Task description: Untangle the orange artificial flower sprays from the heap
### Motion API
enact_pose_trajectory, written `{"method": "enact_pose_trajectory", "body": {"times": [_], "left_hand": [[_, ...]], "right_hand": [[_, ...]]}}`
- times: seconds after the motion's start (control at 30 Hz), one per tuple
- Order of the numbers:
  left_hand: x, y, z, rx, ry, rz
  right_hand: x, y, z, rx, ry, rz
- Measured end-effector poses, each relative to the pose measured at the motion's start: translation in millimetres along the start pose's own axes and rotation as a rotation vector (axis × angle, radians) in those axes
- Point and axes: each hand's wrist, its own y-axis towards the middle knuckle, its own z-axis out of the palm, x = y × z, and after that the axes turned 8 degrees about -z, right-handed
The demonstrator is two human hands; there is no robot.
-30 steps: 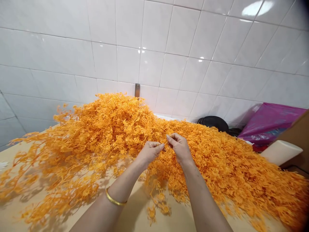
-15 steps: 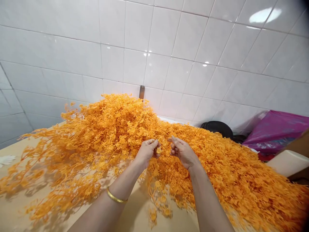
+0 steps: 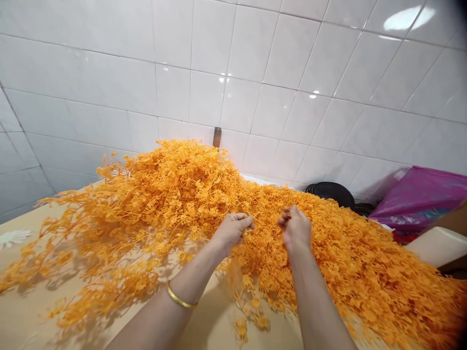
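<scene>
My left hand (image 3: pixel 232 232), with a gold bangle on its wrist, pinches an orange artificial flower sprig (image 3: pixel 251 306) near its top. The sprig's blossoms dangle over the table below the fingers. To the right, my right hand (image 3: pixel 298 229) is apart from it, its fingers curled together over the orange heap. What those fingers hold, if anything, is too small to make out. Behind my left hand rises a tall pile of orange artificial flowers (image 3: pixel 186 180). A denser heap of the same flowers (image 3: pixel 365 262) spreads under and beyond my right hand.
The tan table (image 3: pixel 204 321) stands against a white tiled wall (image 3: pixel 248 63). At the right back are a black round item (image 3: pixel 333 193), a purple bag (image 3: pixel 423 199) and a cream-coloured roll or block (image 3: pixel 440 246). A white petal-shaped piece (image 3: pixel 14 238) lies far left.
My right hand has moved right, away from my left, and turned with its fingers curled upward. My left hand has shifted slightly right with the sprig. The view has shifted a little.
</scene>
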Motion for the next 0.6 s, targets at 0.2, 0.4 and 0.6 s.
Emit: {"method": "enact_pose_trajectory", "body": {"times": [0.2, 0.4, 0.6], "left_hand": [[5, 9, -3.8, -0.078, -0.215, -0.026], [5, 11, -7.0, -0.114, -0.279, 0.041], [7, 9, -1.9, -0.096, -0.125, 0.106]], "right_hand": [[9, -5, -1, 0.298, -0.055, 0.142], [8, -25, 11, 0.740, -0.251, 0.155], [-7, -31, 18, 0.668, -0.340, -0.114]]}}
